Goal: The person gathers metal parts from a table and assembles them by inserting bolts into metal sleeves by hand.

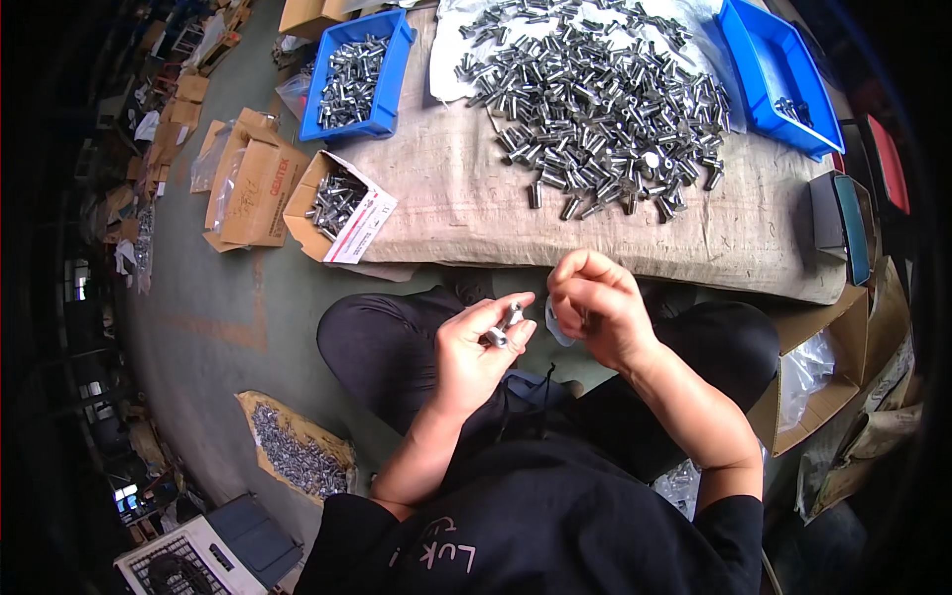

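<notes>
Left hand (pixel 476 352) grips metal sleeve (pixel 504 325).

A low table (pixel 466 213) covered in tan burlap fills the upper centre of the frame. On it lies a big heap of small metal cylinders (pixel 605 99), partly on a white sheet (pixel 451 50) at the top. A blue bin (pixel 778 74) sits at the upper right edge.

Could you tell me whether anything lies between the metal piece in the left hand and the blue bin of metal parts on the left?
Nothing visible blocks that way. The left hand holds the small metal piece above the lap; toward the blue bin lie only bare sackcloth and an open cardboard box of parts just left of that line.
</notes>
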The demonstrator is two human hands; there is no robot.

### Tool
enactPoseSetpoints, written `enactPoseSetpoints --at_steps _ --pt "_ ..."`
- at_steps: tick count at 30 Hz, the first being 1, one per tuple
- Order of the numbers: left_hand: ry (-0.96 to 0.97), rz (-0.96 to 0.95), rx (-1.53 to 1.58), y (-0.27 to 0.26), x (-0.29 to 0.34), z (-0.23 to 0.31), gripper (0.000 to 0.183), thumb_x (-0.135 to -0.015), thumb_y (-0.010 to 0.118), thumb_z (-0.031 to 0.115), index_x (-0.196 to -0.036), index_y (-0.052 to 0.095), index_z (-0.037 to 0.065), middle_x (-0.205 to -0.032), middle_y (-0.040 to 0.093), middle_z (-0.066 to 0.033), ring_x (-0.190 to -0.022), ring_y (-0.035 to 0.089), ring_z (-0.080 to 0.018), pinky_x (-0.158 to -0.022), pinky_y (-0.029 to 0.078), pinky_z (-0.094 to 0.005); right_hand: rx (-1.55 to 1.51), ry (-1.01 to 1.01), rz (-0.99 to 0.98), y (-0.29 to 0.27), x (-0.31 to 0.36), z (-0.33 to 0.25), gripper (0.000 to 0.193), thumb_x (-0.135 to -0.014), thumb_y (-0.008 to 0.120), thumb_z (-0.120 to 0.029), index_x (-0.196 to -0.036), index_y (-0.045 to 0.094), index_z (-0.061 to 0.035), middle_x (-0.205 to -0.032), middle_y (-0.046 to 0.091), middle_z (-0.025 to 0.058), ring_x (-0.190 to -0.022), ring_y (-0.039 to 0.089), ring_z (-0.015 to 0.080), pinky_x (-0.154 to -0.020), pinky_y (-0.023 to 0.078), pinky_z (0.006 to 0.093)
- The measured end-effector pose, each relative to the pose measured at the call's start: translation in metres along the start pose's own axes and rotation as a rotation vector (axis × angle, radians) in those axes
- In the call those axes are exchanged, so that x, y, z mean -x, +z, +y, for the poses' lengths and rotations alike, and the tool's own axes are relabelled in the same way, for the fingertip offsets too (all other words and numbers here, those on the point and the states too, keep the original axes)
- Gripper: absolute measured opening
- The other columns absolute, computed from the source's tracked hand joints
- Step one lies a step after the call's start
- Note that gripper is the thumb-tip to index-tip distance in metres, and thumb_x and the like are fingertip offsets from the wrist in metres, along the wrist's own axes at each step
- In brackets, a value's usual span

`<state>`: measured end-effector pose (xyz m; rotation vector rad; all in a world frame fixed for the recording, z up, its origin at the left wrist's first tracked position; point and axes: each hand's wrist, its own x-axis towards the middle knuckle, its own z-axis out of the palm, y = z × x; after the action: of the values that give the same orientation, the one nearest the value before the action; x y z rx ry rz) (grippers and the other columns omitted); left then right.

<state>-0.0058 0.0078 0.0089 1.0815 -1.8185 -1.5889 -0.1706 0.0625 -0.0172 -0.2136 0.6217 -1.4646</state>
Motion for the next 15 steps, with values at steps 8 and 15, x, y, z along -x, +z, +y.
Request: enactPoseSetpoints --at_steps 8,15 --pt "0.285 0.003 -0.305 -0.001 -0.003 -0.01 0.036 -0.069 0.069 0.003 -0.104 0.058 0.0 -0.074 0.059 -0.009 -0.062 0.058 -0.017 -0.056 0.044 -0.0264 0.889 -0.14 0.043 0.012 0.002 0.004 0.014 -0.08 0.063 -0.011 -0.085 0.06 0.0021 -0.069 0.06 0.002 -0.064 0.053 0.004 -0.056 0.044 0.0208" --pt "-0.157 0.004 0.388 -0.009 -0.004 -0.007 0.033 -0.08 0.064 0.014 -0.108 0.057 -0.001 -0.078 0.062 -0.0068 -0.061 0.057 -0.0092 -0.051 0.042 -0.0177 0.506 -0.061 0.145 0.004 0.002 0.0 0.013 -0.077 0.065 -0.004 -0.089 0.061 -0.0002 -0.074 0.058 -0.0018 -0.065 0.049 0.0021 -0.059 0.04 0.017"
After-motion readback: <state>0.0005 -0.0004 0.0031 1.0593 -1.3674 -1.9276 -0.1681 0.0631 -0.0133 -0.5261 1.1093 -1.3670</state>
